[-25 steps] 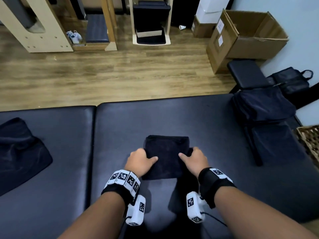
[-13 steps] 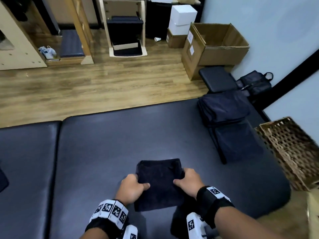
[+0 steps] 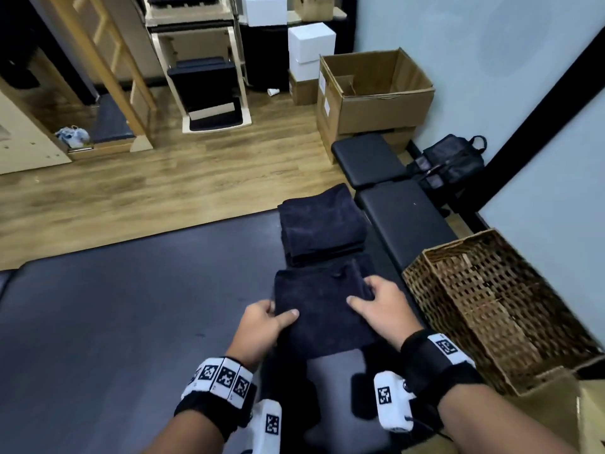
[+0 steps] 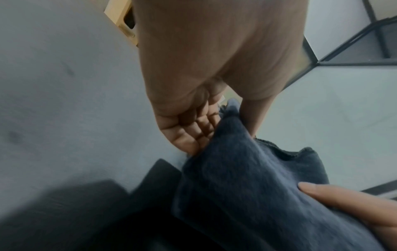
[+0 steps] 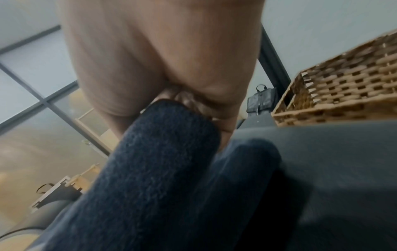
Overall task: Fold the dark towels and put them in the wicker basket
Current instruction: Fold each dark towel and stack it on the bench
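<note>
Carried rightward since earlier: folded towel (image 3: 322, 309), now lifted off the pad (image 3: 131, 322), near the stack (image 3: 322, 224) and the basket (image 3: 491, 299). Left hand (image 3: 262, 329) and right hand (image 3: 381, 306) pinch opposite edges, thumbs on top. Soft, light, floppy; likely sags between grips, so support underneath.

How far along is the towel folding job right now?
Done: a stack of folded towels sits on the padded table. In hand: both hands, left and right, grip another folded towel. Left: the wicker basket shows no towels yet.
</note>
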`<act>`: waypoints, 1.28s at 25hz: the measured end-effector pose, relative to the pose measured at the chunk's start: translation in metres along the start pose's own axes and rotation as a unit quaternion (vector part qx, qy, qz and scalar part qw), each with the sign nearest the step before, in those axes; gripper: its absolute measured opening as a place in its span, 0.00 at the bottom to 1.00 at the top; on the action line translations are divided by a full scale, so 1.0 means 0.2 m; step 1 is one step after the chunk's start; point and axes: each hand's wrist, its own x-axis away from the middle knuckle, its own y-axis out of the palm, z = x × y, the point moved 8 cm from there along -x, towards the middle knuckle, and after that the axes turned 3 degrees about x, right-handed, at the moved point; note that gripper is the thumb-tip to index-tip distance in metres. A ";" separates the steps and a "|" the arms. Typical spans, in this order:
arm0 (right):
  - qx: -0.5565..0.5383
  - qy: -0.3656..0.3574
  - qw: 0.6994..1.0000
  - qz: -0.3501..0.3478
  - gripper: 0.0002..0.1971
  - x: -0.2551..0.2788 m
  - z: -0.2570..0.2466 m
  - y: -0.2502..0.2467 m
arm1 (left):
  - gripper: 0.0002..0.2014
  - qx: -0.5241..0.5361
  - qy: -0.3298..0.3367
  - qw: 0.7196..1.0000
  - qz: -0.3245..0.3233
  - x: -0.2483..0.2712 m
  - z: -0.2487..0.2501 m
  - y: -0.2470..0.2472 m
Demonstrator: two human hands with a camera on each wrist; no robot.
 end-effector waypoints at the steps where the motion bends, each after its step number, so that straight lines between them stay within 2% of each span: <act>1: 0.002 -0.006 1.000 0.013 0.09 -0.07 0.03 -0.07 | 0.10 0.007 0.011 1.000 0.012 -0.03 0.05 0.07; 2: 0.031 -0.005 0.999 0.025 0.12 -0.12 0.07 -0.12 | 0.11 0.014 0.020 0.999 0.023 -0.06 0.08 0.14; 3: 0.078 -0.007 0.996 0.039 0.19 -0.16 0.10 -0.16 | 0.19 -0.019 0.033 0.999 0.030 -0.08 0.08 0.19; 4: 0.139 -0.017 0.989 0.053 0.28 -0.18 0.12 -0.18 | 0.30 -0.103 0.068 0.992 0.031 -0.09 0.08 0.23; 5: 0.188 -0.048 0.979 0.064 0.32 -0.18 0.12 -0.17 | 0.38 -0.217 0.114 0.969 0.012 -0.08 0.09 0.28; 6: 0.222 -0.093 0.969 0.062 0.32 -0.15 0.09 -0.14 | 0.42 -0.339 0.158 0.927 -0.022 -0.07 0.08 0.34; 7: 0.249 -0.140 0.958 0.033 0.32 -0.12 0.08 -0.07 | 0.43 -0.446 0.189 0.873 -0.055 -0.05 0.06 0.40; 8: 0.275 -0.167 0.947 -0.009 0.33 -0.10 0.08 0.00 | 0.43 -0.525 0.189 0.826 -0.076 -0.04 0.01 0.42; 9: 0.298 -0.161 0.939 -0.055 0.35 -0.09 0.09 0.07 | 0.43 -0.568 0.167 0.801 -0.086 -0.04 -0.04 0.42; 10: 0.312 -0.132 0.937 -0.088 0.38 -0.09 0.12 0.11 | 0.44 -0.584 0.136 0.795 -0.090 -0.03 -0.08 0.39; 12: 0.313 -0.068 0.941 -0.113 0.43 -0.16 0.14 0.12 | 0.45 -0.559 0.078 0.819 -0.103 -0.01 -0.17 0.33; 14: 0.283 0.003 0.952 -0.115 0.46 -0.24 0.16 0.08 | 0.37 -0.521 0.049 0.843 -0.123 0.04 -0.24 0.27; 16: 0.249 0.057 0.961 -0.105 0.47 -0.29 0.16 0.04 | 0.29 -0.497 0.027 0.862 -0.097 0.12 -0.30 0.14; 18: 0.279 0.068 0.955 -0.068 0.47 -0.28 0.14 0.04 | 0.23 -0.455 0.005 0.889 -0.054 0.24 -0.39 -0.02; 19: 0.325 0.041 0.944 -0.042 0.46 -0.25 0.10 0.07 | 0.20 -0.438 -0.006 0.898 -0.031 0.31 -0.44 -0.10; 21: 0.418 -0.075 0.905 -0.011 0.40 -0.12 -0.05 0.20 | 0.17 -0.418 -0.035 0.908 0.003 0.47 -0.59 -0.26; 23: 0.441 -0.194 0.876 -0.027 0.32 0.03 -0.17 0.41 | 0.17 -0.400 -0.068 0.913 0.029 0.64 -0.75 -0.40; 25: 0.456 -0.278 0.839 -0.107 0.26 0.26 -0.28 0.71 | 0.17 -0.354 -0.105 0.927 0.068 0.87 -0.96 -0.57; 28: 0.431 -0.382 0.773 -0.264 0.23 0.70 -0.39 1.16 | 0.19 -0.263 -0.169 0.940 0.136 1.24 -1.33 -0.79; 30: 0.431 -0.417 0.715 -0.359 0.19 1.03 -0.41 1.41 | 0.17 -0.200 -0.212 0.942 0.166 1.51 -1.60 -0.88; 32: 0.452 -0.412 0.660 -0.435 0.15 1.28 -0.39 1.58 | 0.15 -0.142 -0.238 0.941 0.192 1.73 -1.82 -0.94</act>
